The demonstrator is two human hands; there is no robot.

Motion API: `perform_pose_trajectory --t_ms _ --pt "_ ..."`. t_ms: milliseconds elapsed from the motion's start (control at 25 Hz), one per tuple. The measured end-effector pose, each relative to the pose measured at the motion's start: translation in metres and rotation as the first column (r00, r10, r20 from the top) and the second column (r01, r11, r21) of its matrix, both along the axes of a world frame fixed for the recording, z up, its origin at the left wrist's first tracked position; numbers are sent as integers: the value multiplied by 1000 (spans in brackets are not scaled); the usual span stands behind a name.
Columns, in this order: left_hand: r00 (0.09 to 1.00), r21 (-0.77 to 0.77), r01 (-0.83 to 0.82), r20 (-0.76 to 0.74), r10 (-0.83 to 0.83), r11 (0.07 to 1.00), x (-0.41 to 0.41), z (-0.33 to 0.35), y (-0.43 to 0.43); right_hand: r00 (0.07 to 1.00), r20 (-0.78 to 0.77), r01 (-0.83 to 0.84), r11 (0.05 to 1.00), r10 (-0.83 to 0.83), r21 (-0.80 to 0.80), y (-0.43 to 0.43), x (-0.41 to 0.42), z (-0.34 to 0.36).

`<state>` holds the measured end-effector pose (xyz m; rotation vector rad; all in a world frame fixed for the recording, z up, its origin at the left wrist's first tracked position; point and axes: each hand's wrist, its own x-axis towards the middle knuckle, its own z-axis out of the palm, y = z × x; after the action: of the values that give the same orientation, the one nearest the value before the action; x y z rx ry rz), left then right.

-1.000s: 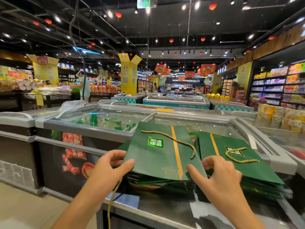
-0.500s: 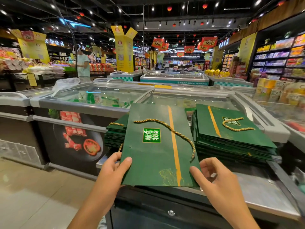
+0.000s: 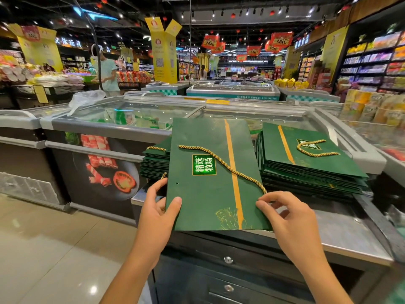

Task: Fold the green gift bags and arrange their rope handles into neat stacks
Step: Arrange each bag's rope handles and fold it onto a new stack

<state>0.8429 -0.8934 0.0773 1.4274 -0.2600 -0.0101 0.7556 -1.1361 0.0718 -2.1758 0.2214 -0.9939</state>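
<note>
A flat green gift bag (image 3: 203, 194) with an orange stripe and a green label lies tilted before me, its near end over the counter edge. My left hand (image 3: 156, 212) grips its left edge, thumb on top. My right hand (image 3: 285, 216) pinches the gold rope handle (image 3: 228, 165) where it meets the bag's right edge; the rope runs loosely across the bag's face. Behind it at the left sits a stack of green bags (image 3: 154, 161), partly hidden. To the right a second stack (image 3: 306, 167) has its rope handle coiled on top.
The bags rest on a metal counter (image 3: 341, 233) with dark drawers (image 3: 228, 260) below. Glass-topped freezers (image 3: 135, 113) stand behind and to the left. A person in a light shirt (image 3: 108, 73) stands far left among the store shelves. Tiled floor (image 3: 54, 249) lies at lower left.
The bag has slid toward me, off the left stack. My left thumb has come onto its left edge, and my right fingers have closed on the rope handle at its right edge.
</note>
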Motion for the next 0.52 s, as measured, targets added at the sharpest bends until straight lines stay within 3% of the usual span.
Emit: perform_pose_trajectory --t_ms 200,360,440,520 --pt "997 -36 -44 61 46 998 -12 -6 -6 993 93 78 996 -73 -43 7 -7 -2" --pt "996 -91 -45 70 51 995 -29 -9 -10 972 234 51 965 11 -257 23 -11 10" --pt "997 -123 -52 55 59 991 -39 -13 -14 967 204 -86 946 155 -312 37 -2 18" --pt "996 -142 -67 51 75 988 -49 -19 -19 933 107 -307 913 345 -269 52 12 25"
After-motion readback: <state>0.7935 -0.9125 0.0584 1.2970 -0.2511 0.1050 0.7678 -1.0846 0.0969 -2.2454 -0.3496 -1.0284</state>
